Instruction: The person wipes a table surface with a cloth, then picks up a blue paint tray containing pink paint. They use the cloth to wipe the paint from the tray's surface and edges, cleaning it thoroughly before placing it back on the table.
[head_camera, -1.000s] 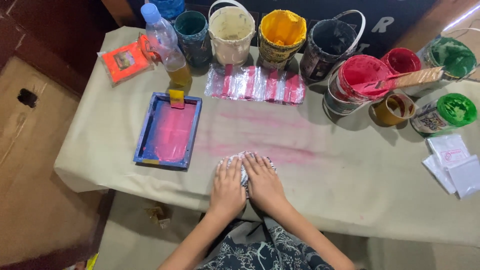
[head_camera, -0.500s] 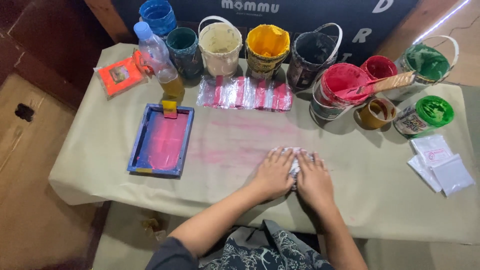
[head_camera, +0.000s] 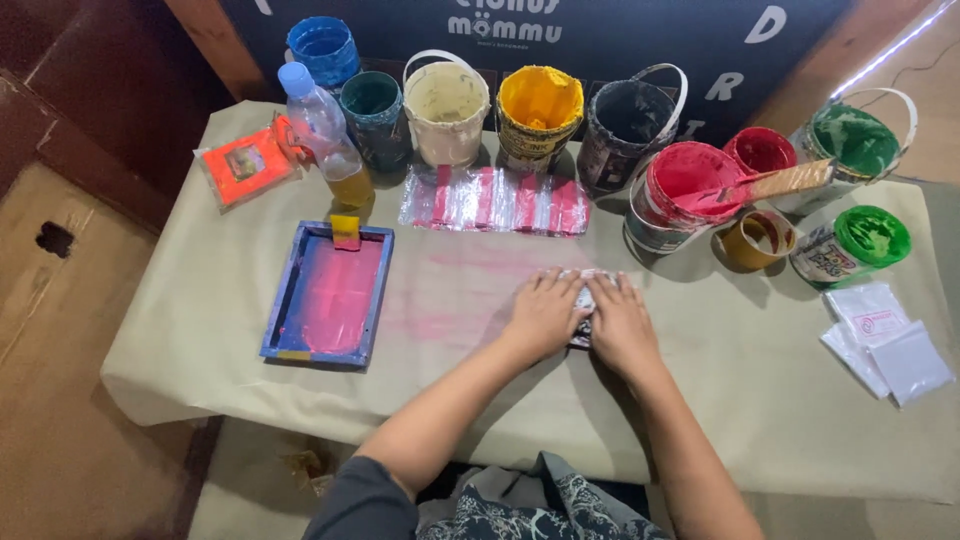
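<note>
While both palms lay flat on the table (head_camera: 700, 400), the left hand (head_camera: 543, 312) and right hand (head_camera: 618, 322) pressed side by side on a small rag (head_camera: 586, 300), of which only a pale strip with a dark lower edge showed between them. Neither hand gripped anything; the fingers were stretched out and close together, pushing down on the cloth. The rag sat near the middle of the beige cover, on a faint pink smear (head_camera: 470, 265) that ran left toward the frame (head_camera: 330, 293), a blue-edged screen stained pink, with a small yellow and red block at its top edge. Above the hands lay a clear plastic sheet (head_camera: 495, 200) streaked pink. Behind it stood a row of paint pails: blue (head_camera: 322, 48), dark teal (head_camera: 373, 112), cream (head_camera: 446, 108), yellow (head_camera: 540, 112) and black (head_camera: 630, 125). A bottle (head_camera: 322, 130) and an orange packet (head_camera: 245, 165) lay at the left. To the right stood red pails (head_camera: 685, 190) with a stick (head_camera: 775, 185) across them, green tubs (head_camera: 850, 240), and white packets (head_camera: 890, 340) near the edge, well apart from the hands.
</note>
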